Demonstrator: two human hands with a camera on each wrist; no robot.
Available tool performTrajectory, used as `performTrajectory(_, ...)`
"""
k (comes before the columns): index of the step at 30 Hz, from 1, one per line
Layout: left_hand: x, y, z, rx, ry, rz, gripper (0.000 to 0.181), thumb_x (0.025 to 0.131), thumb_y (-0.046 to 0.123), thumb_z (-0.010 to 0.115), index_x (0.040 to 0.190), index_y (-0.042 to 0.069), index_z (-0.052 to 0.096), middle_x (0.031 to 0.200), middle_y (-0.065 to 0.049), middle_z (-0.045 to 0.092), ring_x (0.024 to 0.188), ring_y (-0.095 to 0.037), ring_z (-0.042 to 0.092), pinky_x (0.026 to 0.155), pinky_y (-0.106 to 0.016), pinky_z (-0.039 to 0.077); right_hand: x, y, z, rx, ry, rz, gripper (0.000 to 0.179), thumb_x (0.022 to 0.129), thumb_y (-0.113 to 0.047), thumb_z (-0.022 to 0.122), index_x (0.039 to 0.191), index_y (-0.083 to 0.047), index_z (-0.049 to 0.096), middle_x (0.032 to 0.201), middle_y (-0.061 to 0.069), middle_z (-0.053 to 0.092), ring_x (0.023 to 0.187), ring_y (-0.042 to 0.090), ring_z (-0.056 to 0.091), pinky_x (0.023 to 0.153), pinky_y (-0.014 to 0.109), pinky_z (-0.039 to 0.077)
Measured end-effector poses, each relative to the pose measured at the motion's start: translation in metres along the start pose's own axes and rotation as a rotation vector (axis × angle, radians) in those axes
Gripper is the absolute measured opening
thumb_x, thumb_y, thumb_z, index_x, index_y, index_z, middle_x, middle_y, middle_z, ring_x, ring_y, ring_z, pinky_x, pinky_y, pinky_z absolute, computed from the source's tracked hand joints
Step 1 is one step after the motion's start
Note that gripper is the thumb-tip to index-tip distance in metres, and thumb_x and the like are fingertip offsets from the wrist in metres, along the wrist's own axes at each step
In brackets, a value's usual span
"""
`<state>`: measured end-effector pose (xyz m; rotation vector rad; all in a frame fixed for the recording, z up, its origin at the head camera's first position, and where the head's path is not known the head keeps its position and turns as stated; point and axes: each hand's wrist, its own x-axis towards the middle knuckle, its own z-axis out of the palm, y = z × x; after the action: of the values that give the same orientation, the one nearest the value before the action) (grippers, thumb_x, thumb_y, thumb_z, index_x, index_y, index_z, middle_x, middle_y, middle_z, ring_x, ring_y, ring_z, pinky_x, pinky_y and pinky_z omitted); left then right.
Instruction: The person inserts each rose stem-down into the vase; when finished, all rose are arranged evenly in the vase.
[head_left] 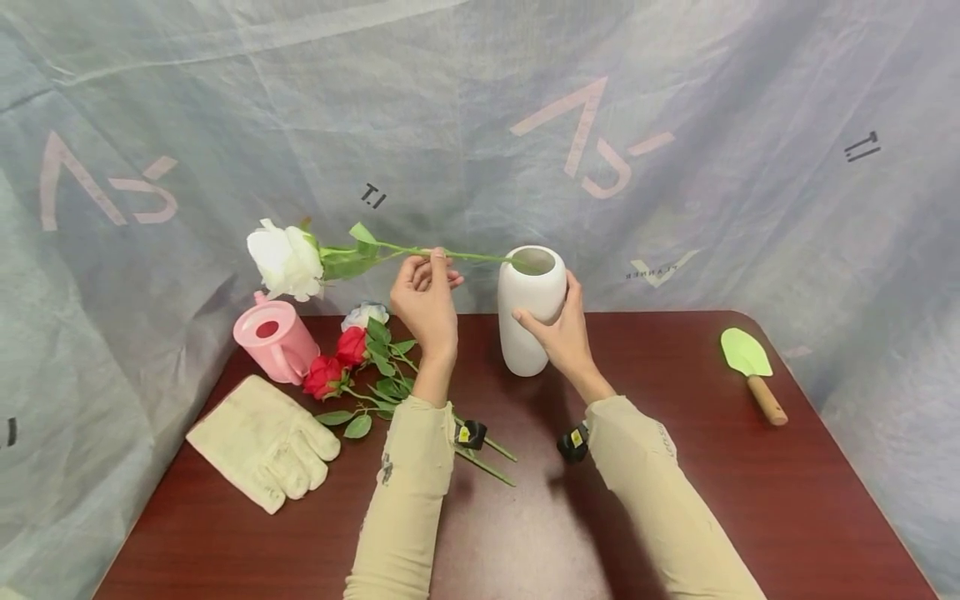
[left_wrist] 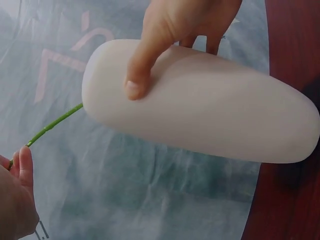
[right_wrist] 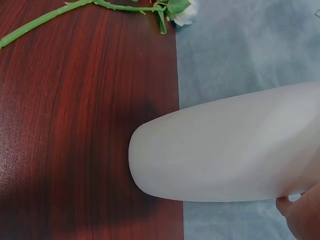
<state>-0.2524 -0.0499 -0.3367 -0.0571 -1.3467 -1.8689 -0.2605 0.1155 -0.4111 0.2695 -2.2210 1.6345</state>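
My left hand [head_left: 427, 304] pinches the green stem of a white rose [head_left: 288, 260] between thumb and fingers. The rose lies nearly level, its bloom out to the left and its stem end inside the mouth of a white vase [head_left: 517, 325]. My right hand [head_left: 562, 333] grips the vase from its right side, thumb across the front. In the left wrist view, the stem [left_wrist: 55, 122] enters the vase mouth at the left. The right wrist view shows the lower part of the vase [right_wrist: 215, 150]; whether its base touches the table cannot be told.
Left of my arms lie two red roses [head_left: 325, 377], a pale blue-white flower [head_left: 365, 315], a pink watering can [head_left: 273, 337] and cream gloves [head_left: 262, 437]. A green trowel [head_left: 750, 358] with a wooden handle lies at the right of the brown table [head_left: 750, 500]. Grey cloth [head_left: 450, 125] hangs behind.
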Motion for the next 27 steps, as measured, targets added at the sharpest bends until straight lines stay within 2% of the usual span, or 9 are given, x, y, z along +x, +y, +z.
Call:
performTrajectory(3, -0.002, -0.010, 0.003, 0.024, -0.011, 0.010, 0.018, 0.090, 0.012, 0.062, 0.084, -0.004, 0.061, 0.075, -0.022, 0.064, 0.057, -0.024, 0.062, 0.058, -0.034, 0.055, 0.002, 0.013, 0.001, -0.008, 0.003, 0.016, 0.091, 0.075, -0.030, 0.078, 0.144, -0.018, 0.021, 0.136, 0.005, 0.034, 0.116, 0.022, 0.041, 0.092, 0.046, 0.037)
performTrajectory(6, -0.003, -0.012, 0.005, 0.051, -0.029, 0.003, 0.018, 0.091, 0.013, 0.062, 0.085, -0.005, 0.062, 0.074, -0.019, 0.064, 0.057, -0.026, 0.062, 0.058, -0.033, 0.055, 0.002, 0.012, 0.002, -0.008, 0.000, 0.023, 0.091, 0.075, -0.030, 0.078, 0.145, -0.018, 0.021, 0.136, 0.006, 0.034, 0.117, 0.022, 0.041, 0.092, 0.046, 0.037)
performTrajectory(9, -0.003, -0.012, 0.007, 0.076, -0.047, 0.000, 0.021, 0.091, 0.013, 0.061, 0.085, -0.006, 0.062, 0.073, -0.013, 0.065, 0.056, -0.022, 0.062, 0.058, -0.033, 0.055, 0.001, 0.007, 0.002, 0.005, -0.005, 0.016, 0.090, 0.076, -0.027, 0.078, 0.145, -0.015, 0.020, 0.137, 0.009, 0.033, 0.117, 0.026, 0.041, 0.093, 0.048, 0.036)
performTrajectory(16, -0.001, -0.012, 0.013, 0.161, -0.112, -0.015, 0.022, 0.091, 0.016, 0.062, 0.087, -0.005, 0.064, 0.074, -0.013, 0.065, 0.058, -0.022, 0.061, 0.056, -0.032, 0.054, -0.008, -0.029, -0.003, 0.028, -0.015, 0.018, 0.086, 0.079, -0.012, 0.075, 0.143, -0.003, 0.019, 0.137, 0.019, 0.032, 0.117, 0.034, 0.040, 0.093, 0.051, 0.035)
performTrajectory(23, 0.003, -0.012, 0.018, 0.324, -0.159, -0.007, 0.020, 0.089, 0.020, 0.064, 0.089, 0.001, 0.068, 0.078, -0.008, 0.067, 0.065, -0.019, 0.062, 0.055, -0.026, 0.053, -0.008, -0.032, -0.004, 0.035, -0.021, 0.022, 0.086, 0.079, -0.013, 0.074, 0.143, -0.003, 0.019, 0.137, 0.019, 0.031, 0.118, 0.035, 0.040, 0.094, 0.052, 0.034)
performTrajectory(27, 0.004, -0.012, 0.021, 0.388, -0.158, -0.003, 0.018, 0.089, 0.021, 0.064, 0.096, 0.006, 0.073, 0.088, -0.002, 0.070, 0.072, -0.014, 0.064, 0.058, -0.025, 0.053, -0.008, -0.029, -0.004, 0.038, -0.026, 0.021, 0.086, 0.080, -0.015, 0.074, 0.144, -0.004, 0.018, 0.138, 0.018, 0.031, 0.118, 0.034, 0.039, 0.094, 0.052, 0.035)
